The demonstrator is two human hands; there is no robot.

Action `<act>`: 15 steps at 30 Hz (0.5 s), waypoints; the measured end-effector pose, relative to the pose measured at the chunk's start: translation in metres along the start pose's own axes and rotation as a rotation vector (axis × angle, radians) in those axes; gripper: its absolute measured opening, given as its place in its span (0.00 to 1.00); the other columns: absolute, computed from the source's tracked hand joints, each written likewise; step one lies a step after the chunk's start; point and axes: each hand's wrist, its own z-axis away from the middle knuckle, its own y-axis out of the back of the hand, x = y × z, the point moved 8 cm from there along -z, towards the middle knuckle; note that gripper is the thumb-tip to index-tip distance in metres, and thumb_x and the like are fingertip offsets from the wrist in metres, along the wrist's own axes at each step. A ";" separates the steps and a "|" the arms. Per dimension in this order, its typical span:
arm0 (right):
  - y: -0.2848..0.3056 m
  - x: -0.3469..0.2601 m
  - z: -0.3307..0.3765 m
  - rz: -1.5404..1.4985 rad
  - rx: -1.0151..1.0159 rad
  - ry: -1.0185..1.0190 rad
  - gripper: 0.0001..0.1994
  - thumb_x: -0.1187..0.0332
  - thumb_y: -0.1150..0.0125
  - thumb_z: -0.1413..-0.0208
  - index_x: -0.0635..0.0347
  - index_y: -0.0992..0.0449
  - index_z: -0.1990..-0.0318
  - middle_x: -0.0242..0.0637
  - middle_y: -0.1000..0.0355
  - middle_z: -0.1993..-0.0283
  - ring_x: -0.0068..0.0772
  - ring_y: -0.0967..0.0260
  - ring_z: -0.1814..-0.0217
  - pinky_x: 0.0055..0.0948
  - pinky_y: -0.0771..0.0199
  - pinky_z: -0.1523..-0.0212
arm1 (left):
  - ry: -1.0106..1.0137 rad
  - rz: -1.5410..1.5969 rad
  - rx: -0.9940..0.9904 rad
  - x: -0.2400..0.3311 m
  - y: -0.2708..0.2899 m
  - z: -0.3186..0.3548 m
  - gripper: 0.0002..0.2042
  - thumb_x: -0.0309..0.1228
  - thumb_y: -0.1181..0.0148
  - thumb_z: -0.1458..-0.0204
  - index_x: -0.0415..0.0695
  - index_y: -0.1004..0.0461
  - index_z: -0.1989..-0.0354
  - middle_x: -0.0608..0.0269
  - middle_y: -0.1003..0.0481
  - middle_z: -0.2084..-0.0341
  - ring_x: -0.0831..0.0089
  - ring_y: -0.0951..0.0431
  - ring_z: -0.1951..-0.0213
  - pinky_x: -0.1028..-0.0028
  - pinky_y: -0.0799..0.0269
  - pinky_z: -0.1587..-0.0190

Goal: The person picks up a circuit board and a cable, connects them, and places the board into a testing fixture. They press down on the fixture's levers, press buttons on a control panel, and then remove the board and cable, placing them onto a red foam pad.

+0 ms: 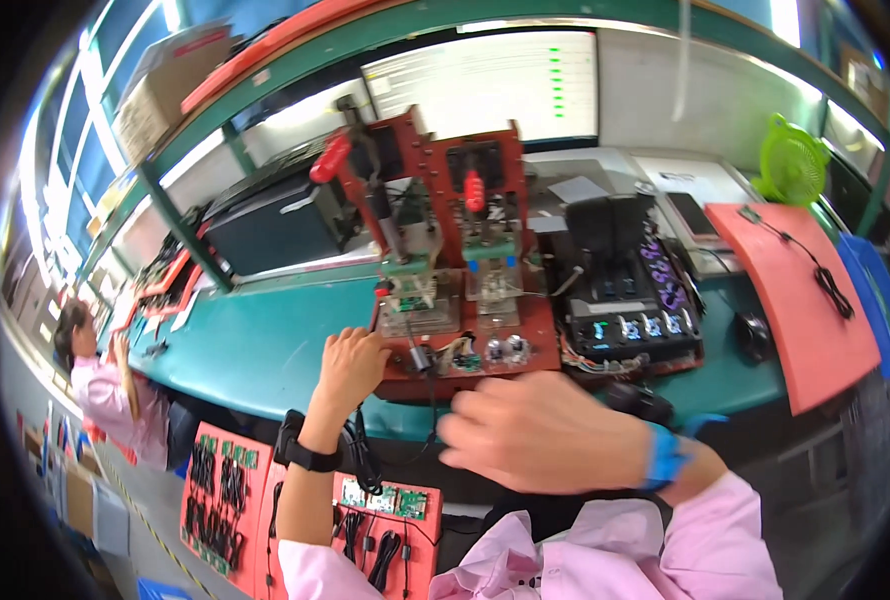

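Left hand (355, 362) is at the red fixture (448, 212), right hand (525, 425) blurs nearby, honestly can't tell if either's gripping.

Two hands, one left hand (353, 367) and one right hand (535, 430); two large red handles (475, 190); one lit screen (495, 85); one green fan (794, 165); one mouse (752, 336); two wristbands, one blue (666, 456), one black; one other person (115, 400).

Left hand (355, 366) palm down; right hand (521, 428) (blurred) angled left, half-curled.

Red fixture (449, 222), teal benchtop (255, 345), bright blue wristband (666, 457)
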 end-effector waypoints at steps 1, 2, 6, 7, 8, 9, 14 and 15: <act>-0.016 0.004 -0.013 0.051 -0.005 0.001 0.07 0.67 0.47 0.57 0.60 0.29 0.73 0.39 0.30 0.70 0.32 0.33 0.74 0.25 0.33 0.79 | -0.049 0.009 0.002 0.006 0.000 -0.006 0.06 0.30 0.48 0.58 0.41 0.32 0.75 0.57 0.32 0.73 0.61 0.33 0.64 0.64 0.39 0.63; -0.032 0.010 -0.026 0.100 -0.013 0.000 0.06 0.67 0.47 0.58 0.60 0.29 0.76 0.40 0.30 0.72 0.33 0.32 0.73 0.26 0.32 0.78 | -0.045 0.009 -0.038 0.007 -0.004 -0.012 0.07 0.28 0.46 0.60 0.41 0.31 0.72 0.57 0.31 0.71 0.61 0.32 0.63 0.64 0.39 0.63; -0.077 0.027 -0.082 0.268 -0.002 -0.048 0.06 0.68 0.46 0.61 0.58 0.25 0.79 0.38 0.30 0.75 0.32 0.34 0.68 0.33 0.33 0.75 | -0.244 0.119 0.087 -0.001 -0.004 -0.001 0.13 0.25 0.44 0.64 0.40 0.31 0.66 0.54 0.31 0.67 0.58 0.33 0.60 0.64 0.38 0.61; -0.083 0.031 -0.090 0.271 0.006 -0.064 0.06 0.68 0.46 0.61 0.58 0.25 0.79 0.38 0.30 0.75 0.32 0.34 0.68 0.33 0.33 0.75 | -0.337 0.182 0.171 0.000 0.002 0.003 0.14 0.24 0.44 0.65 0.40 0.32 0.65 0.53 0.31 0.66 0.57 0.33 0.59 0.63 0.38 0.60; -0.085 0.027 -0.100 0.374 0.061 -0.036 0.06 0.67 0.46 0.61 0.58 0.25 0.79 0.37 0.30 0.74 0.33 0.35 0.67 0.34 0.35 0.72 | -0.338 0.174 0.166 -0.005 0.004 0.006 0.14 0.24 0.44 0.65 0.40 0.32 0.65 0.53 0.31 0.66 0.57 0.33 0.59 0.63 0.38 0.60; -0.086 0.029 -0.105 0.490 0.109 -0.027 0.06 0.67 0.47 0.61 0.58 0.25 0.78 0.36 0.30 0.74 0.33 0.36 0.66 0.35 0.37 0.69 | -0.340 0.239 0.108 -0.005 0.000 0.001 0.15 0.24 0.44 0.65 0.40 0.32 0.64 0.52 0.31 0.65 0.56 0.33 0.59 0.63 0.38 0.59; -0.096 0.035 -0.117 0.611 0.230 -0.024 0.07 0.66 0.47 0.60 0.56 0.24 0.78 0.34 0.30 0.74 0.35 0.39 0.63 0.37 0.45 0.61 | -0.299 0.340 -0.008 -0.013 -0.007 -0.003 0.16 0.24 0.44 0.67 0.39 0.32 0.64 0.50 0.31 0.65 0.53 0.34 0.58 0.63 0.37 0.59; -0.099 0.037 -0.118 0.612 0.231 -0.030 0.07 0.66 0.47 0.60 0.56 0.24 0.78 0.34 0.30 0.74 0.35 0.39 0.63 0.37 0.45 0.61 | -0.282 0.333 -0.007 -0.013 -0.005 -0.005 0.16 0.24 0.44 0.67 0.39 0.32 0.64 0.50 0.30 0.65 0.52 0.34 0.59 0.62 0.37 0.59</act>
